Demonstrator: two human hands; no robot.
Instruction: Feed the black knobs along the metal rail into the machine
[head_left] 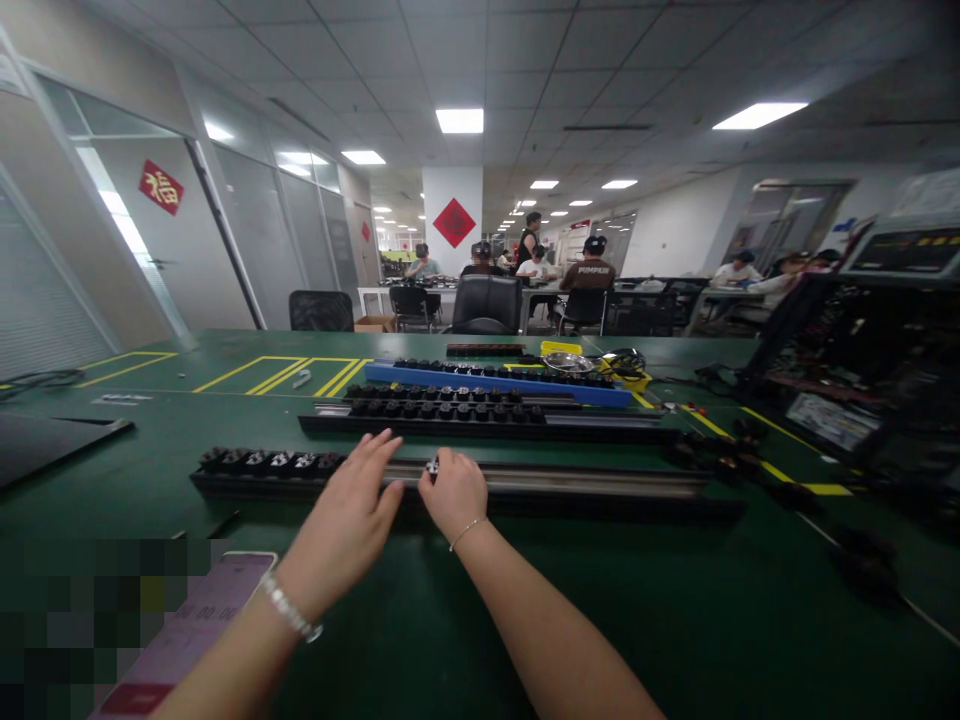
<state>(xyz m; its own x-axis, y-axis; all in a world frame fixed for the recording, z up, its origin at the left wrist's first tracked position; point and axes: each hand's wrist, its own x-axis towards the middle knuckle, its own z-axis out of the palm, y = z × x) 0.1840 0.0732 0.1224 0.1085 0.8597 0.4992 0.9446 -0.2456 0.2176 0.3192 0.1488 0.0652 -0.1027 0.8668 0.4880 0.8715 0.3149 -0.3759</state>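
Observation:
A long black track with a metal channel (585,482) lies across the green table in front of me. Small black parts with silvery tops (281,460) sit in a row along its left end. My left hand (346,520) is over the track just right of that row, fingers stretched out and thumb apart, holding nothing that I can see. In my right hand (457,497), closed in a pinch above the channel, is a small black part with a silvery top (433,467). My fingers hide most of it.
Behind stand another black track (607,424) and a blue track (495,384), both carrying rows of black parts. Loose dark parts (724,455) lie at right, near a metal dish (568,362). A phone (202,620) lies at lower left. Several people sit at tables beyond.

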